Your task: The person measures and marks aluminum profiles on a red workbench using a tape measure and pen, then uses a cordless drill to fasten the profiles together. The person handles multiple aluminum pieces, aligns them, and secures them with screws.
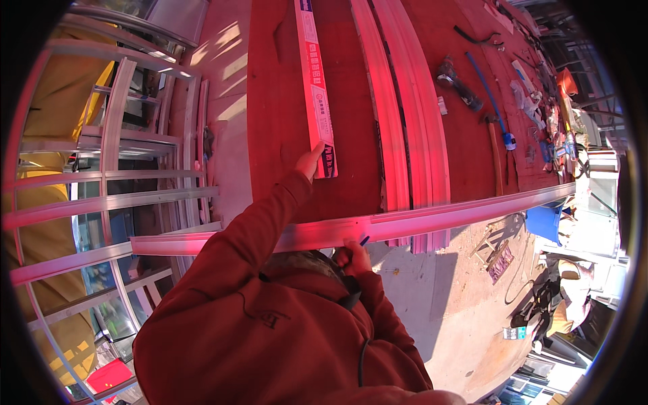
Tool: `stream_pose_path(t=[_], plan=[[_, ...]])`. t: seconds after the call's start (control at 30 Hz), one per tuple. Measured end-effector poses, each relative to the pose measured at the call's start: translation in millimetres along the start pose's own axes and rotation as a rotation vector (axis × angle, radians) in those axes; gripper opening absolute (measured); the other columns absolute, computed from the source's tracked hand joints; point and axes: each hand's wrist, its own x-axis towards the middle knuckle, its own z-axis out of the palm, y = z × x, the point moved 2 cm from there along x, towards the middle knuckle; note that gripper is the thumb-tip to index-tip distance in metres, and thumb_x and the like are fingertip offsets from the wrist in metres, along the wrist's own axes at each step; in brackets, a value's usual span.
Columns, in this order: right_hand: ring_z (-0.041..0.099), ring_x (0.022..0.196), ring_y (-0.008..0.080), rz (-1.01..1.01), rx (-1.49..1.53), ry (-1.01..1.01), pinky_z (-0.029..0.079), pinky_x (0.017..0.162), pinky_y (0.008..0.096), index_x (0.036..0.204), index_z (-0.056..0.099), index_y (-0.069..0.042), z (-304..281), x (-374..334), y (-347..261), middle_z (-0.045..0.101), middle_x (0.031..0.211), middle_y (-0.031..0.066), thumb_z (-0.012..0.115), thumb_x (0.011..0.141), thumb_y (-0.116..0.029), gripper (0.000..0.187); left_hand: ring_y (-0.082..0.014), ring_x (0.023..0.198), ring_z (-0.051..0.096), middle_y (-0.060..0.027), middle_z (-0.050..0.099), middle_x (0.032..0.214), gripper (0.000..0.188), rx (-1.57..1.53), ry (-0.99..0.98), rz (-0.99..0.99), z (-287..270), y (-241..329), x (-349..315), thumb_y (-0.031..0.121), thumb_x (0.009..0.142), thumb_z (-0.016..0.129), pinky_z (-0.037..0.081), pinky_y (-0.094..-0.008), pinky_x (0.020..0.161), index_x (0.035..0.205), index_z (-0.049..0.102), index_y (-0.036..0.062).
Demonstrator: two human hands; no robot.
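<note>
A long strip (314,74) in white and red printed film, with a dark end, lies lengthwise on the red-covered table. My left hand (310,163) is closed at its near end, the thumb side on top and the other fingers mostly hidden. Across the table's near edge, right in front of my body, runs a long metal profile (466,210). My right hand (356,258) is closed just on the near side of that profile, around a thin blue pen-like stick (364,240); only its tip shows.
Several long profiles (422,121) lie lengthwise right of the wrapped strip. Farther right are a power tool (459,84), a hammer (494,148), a blue rod (482,81) and loose small items. Metal frames (111,121) stand at the left. A dark bag (540,297) lies on the floor at the right.
</note>
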Motion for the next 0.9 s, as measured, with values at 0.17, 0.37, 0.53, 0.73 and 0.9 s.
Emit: stream_pose_path(t=[0.17,0.37,0.53,0.73,0.9], plan=[[0.042,0.046,0.0180,0.023,-0.023,0.012,0.035,0.046,0.0335,0.077,0.054,-0.009,-5.7,1.3,-1.9,0.041,0.052,0.0036,0.063,0.090,-0.025,0.023,-0.0194,0.085,0.070,-0.0078,0.072,0.099,0.060,0.429,0.140,0.036,-12.2,-15.5,34.2,0.058,0.092,0.062,0.055,-0.0328,0.075,0.109,0.067,0.0001],[0.042,0.043,0.0190,0.021,-0.045,-0.012,0.036,0.043,0.0335,0.084,0.052,-0.010,6.1,-8.4,-15.5,0.042,0.053,0.0049,0.062,0.090,-0.024,0.018,-0.0239,0.098,0.070,-0.0154,0.070,0.111,0.056,0.710,0.309,0.503,-15.9,0.7,11.8,0.034,0.088,0.073,0.055,-0.0348,0.086,0.123,0.059,-0.0066],[0.043,0.043,0.0167,0.032,0.020,0.057,0.035,0.041,0.0328,0.089,0.052,-0.012,-2.8,-7.3,-24.0,0.042,0.055,0.0027,0.067,0.088,-0.028,0.022,-0.0262,0.121,0.060,-0.0184,0.062,0.130,0.065,0.876,0.229,0.294,3.3,33.2,-48.3,0.035,0.090,0.072,0.047,-0.0347,0.103,0.137,0.051,-0.0047],[0.043,0.044,0.0146,-0.149,0.007,0.167,0.035,0.040,0.0310,0.098,0.060,-0.005,-9.9,-23.5,-29.9,0.047,0.059,0.0024,0.066,0.090,-0.031,0.028,-0.0306,0.129,0.053,-0.0229,0.055,0.135,0.074,0.958,0.128,0.377,-32.7,31.5,-115.0,0.030,0.079,0.081,0.044,-0.0389,0.107,0.137,0.051,-0.0032],[0.042,0.042,0.0148,-0.176,-0.127,0.167,0.037,0.041,0.0312,0.104,0.067,0.000,-32.2,-35.6,-16.3,0.048,0.057,0.0033,0.061,0.093,-0.033,0.035,-0.0331,0.127,0.053,-0.0206,0.056,0.136,0.074,1.236,-0.101,0.247,-28.2,27.5,-182.8,0.035,0.078,0.079,0.043,-0.0404,0.107,0.137,0.052,-0.0012]])
